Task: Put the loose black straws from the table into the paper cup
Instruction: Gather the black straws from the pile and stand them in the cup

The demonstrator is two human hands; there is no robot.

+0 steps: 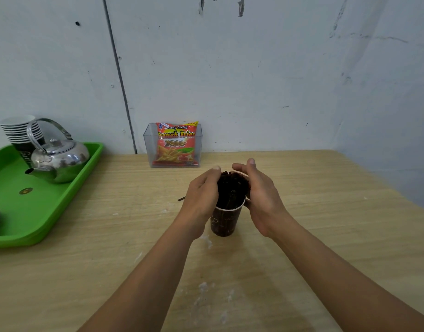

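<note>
A single view is given, taken from a head-worn wide-angle camera that is aimed forward and down. The counter (pixel 302 236) is seen from close above and fills the lower half of the frame, while a wall (pixel 254 80) closes off the upper half. Both forearms are seen entering from the bottom edge toward the centre. Straight lines are bowed near the frame edges.

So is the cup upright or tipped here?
Upright: the cup stands on its base on the table, rim up, straws rising from it.
</note>
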